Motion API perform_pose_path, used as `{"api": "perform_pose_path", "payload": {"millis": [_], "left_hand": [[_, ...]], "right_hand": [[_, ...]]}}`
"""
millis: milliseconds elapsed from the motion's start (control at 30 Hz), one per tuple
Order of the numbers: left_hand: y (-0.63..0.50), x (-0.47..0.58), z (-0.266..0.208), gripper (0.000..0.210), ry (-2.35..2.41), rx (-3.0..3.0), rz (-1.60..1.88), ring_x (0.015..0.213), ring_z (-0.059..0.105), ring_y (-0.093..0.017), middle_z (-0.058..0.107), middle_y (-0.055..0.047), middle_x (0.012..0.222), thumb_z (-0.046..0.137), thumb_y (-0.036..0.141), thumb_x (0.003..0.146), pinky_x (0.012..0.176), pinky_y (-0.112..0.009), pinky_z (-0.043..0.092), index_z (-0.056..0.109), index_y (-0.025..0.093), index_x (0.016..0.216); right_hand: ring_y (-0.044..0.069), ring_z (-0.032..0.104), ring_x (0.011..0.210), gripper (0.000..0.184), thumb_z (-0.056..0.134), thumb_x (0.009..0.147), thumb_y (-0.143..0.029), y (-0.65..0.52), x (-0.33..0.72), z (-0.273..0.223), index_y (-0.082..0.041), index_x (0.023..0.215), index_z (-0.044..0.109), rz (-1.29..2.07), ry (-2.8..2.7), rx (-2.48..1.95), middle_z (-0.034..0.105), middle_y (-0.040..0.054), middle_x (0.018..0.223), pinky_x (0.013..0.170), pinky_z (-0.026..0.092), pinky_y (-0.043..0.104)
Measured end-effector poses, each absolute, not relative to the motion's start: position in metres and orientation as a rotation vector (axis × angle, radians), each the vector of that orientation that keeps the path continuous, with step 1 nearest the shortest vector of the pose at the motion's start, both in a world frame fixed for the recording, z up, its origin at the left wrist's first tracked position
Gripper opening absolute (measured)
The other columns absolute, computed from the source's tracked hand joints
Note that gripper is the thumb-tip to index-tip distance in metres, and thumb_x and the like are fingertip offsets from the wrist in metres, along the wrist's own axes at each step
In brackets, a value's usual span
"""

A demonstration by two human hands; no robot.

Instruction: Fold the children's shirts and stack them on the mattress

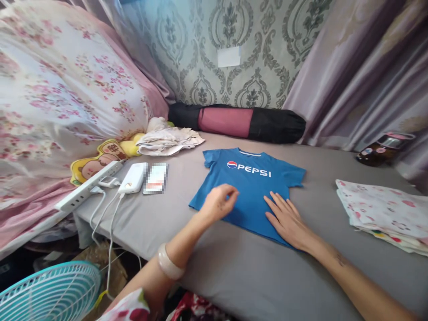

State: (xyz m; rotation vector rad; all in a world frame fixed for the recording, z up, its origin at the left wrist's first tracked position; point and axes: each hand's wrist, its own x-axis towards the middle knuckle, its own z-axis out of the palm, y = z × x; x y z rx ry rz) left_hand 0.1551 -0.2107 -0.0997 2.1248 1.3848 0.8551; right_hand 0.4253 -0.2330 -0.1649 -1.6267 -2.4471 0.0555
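Observation:
A blue T-shirt (252, 196) with a white PEPSI print lies spread front up on the grey-covered surface, its neckline away from me and its sleeves out to the sides. Over its lower left part my left hand (221, 201) hovers with curled fingers, and no cloth shows in them. A pale bangle (170, 262) circles that wrist. My right hand (286, 217) rests flat on the lower right of the shirt, fingers spread, covering part of the side and hem there.
A folded pale cloth stack (170, 141) and a black-and-pink roll bag (230, 122) lie behind. Left are a phone (155, 178), white power bank (133, 177), power strip (90, 185) and cables. Folded printed fabric (384, 209) and a dark bottle (383, 149) are right; a fan (50, 290) stands below.

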Motion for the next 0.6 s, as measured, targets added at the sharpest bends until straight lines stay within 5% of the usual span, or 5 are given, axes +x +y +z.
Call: {"api": "perform_pose_path", "payload": {"millis": [133, 400, 600], "left_hand": [[-0.165, 0.101, -0.102, 0.027, 1.787, 1.803, 0.86, 0.08, 0.065, -0.018, 0.072, -0.004, 0.081, 0.05, 0.029, 0.087, 0.074, -0.025, 0.047, 0.073, 0.015, 0.092], [-0.089, 0.069, -0.11, 0.037, 2.068, 1.511, 0.656, 0.084, 0.064, -0.024, 0.07, -0.01, 0.079, 0.058, 0.049, 0.084, 0.067, -0.027, 0.045, 0.068, 0.014, 0.077], [-0.065, 0.071, -0.11, 0.035, 2.021, 1.412, 0.685, 0.086, 0.064, -0.025, 0.07, -0.01, 0.078, 0.064, 0.05, 0.079, 0.068, -0.027, 0.046, 0.061, 0.016, 0.082]], "right_hand": [[0.024, 0.024, 0.145, 0.055, 0.028, 0.098, -0.049, -0.257, 0.436, -0.161, -0.03, 0.149, 0.036, 0.134, -2.466, -1.651, 0.029, 0.0034, 0.157, 0.116, 0.027, 0.051], [0.024, 0.058, 0.114, 0.035, 0.036, 0.097, -0.029, -0.258, 0.362, -0.115, -0.024, 0.118, 0.064, 0.12, -2.47, -1.419, 0.062, 0.0094, 0.126, 0.099, 0.044, 0.042], [0.022, 0.057, 0.1, 0.02, 0.045, 0.095, -0.02, -0.248, 0.226, -0.09, -0.02, 0.101, 0.063, 0.299, -2.629, -1.131, 0.064, 0.0081, 0.104, 0.086, 0.047, 0.035]]}}
